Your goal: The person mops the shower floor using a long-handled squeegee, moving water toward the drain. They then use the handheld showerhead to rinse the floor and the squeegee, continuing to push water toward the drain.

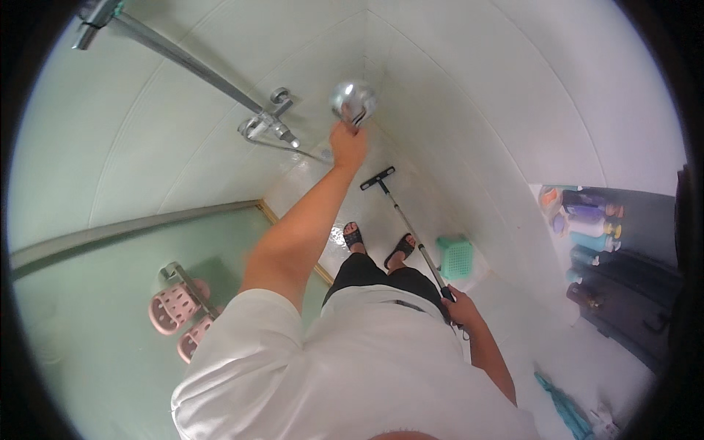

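Note:
My left hand [349,146] is stretched out ahead of me and grips a round chrome hand shower [353,99] by its handle. The flexible hose [283,147] hangs below the wall mixer tap [268,122]; part of it is hidden behind my left hand. Close to my right hip, my right hand [463,308] is closed around the dark grip of a long telescopic pole [410,226]. At the pole's far end, a black squeegee-like head [378,179] rests on the wet floor [357,198], ahead of my feet.
A green perforated plastic basket [456,257] stands right of my feet. Pink slippers [171,308] hang from a rack on the greenish panel at left. Several bottles [591,220] line a wall recess at right. A chrome riser rail [187,60] runs along the left wall, near a floor drain [326,154].

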`<state>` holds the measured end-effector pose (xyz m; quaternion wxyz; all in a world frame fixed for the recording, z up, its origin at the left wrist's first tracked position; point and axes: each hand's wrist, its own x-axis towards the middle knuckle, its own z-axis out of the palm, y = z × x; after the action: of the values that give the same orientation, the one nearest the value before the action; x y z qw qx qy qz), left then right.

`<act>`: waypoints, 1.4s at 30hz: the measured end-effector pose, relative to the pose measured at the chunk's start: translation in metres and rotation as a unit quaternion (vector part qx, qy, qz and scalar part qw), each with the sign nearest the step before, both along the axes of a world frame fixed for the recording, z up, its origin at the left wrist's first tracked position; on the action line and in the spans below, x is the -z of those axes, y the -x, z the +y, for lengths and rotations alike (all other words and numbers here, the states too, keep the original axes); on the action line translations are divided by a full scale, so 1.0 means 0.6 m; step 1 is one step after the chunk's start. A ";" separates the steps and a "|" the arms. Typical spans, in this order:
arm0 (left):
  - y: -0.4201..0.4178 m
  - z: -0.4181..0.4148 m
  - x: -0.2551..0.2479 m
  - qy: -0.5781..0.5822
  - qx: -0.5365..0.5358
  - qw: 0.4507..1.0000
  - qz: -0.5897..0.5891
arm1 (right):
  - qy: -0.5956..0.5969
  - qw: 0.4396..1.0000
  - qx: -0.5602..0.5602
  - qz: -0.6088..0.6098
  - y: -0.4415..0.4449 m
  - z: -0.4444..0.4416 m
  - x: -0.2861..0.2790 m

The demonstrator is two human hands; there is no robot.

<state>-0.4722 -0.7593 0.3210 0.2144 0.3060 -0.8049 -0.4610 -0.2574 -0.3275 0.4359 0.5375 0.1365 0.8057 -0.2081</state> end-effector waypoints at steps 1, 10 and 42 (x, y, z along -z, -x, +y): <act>-0.023 -0.006 0.051 0.043 -0.020 0.998 -0.039 | -0.008 1.000 0.009 0.001 -0.002 -0.010 -0.001; -0.074 -0.201 0.283 0.120 -0.058 0.970 -0.205 | -0.001 0.999 -0.023 0.032 -0.015 -0.069 0.001; -0.261 0.304 -0.163 -0.117 -0.030 0.993 -0.012 | 0.083 0.980 -0.141 0.114 -0.140 0.424 0.154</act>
<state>-0.3157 -0.5769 0.4190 0.1808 0.3582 -0.7387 -0.5416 -0.1734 -0.0732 0.3435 0.4752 -0.0485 0.8529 -0.2108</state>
